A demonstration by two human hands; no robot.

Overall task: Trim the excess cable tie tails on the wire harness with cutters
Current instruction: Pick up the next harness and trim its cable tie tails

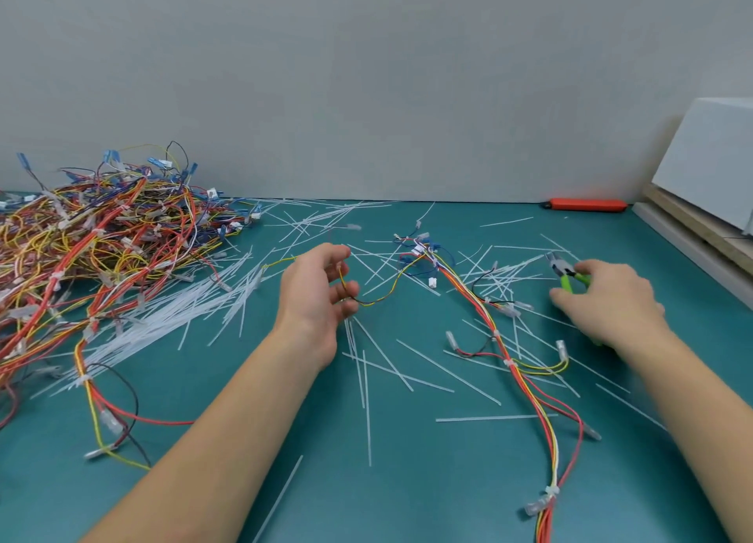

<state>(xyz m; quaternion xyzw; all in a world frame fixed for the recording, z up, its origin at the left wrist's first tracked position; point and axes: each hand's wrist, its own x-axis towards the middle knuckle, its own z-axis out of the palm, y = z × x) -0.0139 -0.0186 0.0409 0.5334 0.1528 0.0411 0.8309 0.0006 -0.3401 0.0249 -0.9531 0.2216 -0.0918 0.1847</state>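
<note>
My left hand (pixel 315 294) curls loosely around a thin yellow wire (pixel 383 294) of the harness (pixel 509 355), which runs across the mat (pixel 407 481) between my hands. My right hand (pixel 607 302) grips the green-handled cutters (pixel 564 273), blades pointing away over scattered tails (pixel 368 379).

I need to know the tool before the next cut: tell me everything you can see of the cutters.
The cutters are small, with bright green handles and a grey metal head. They sit at the right of the teal mat, head pointing up and left over the scattered white tails. The right hand grips the handles, covering most of them. Whether the blades are open cannot be told.
</note>
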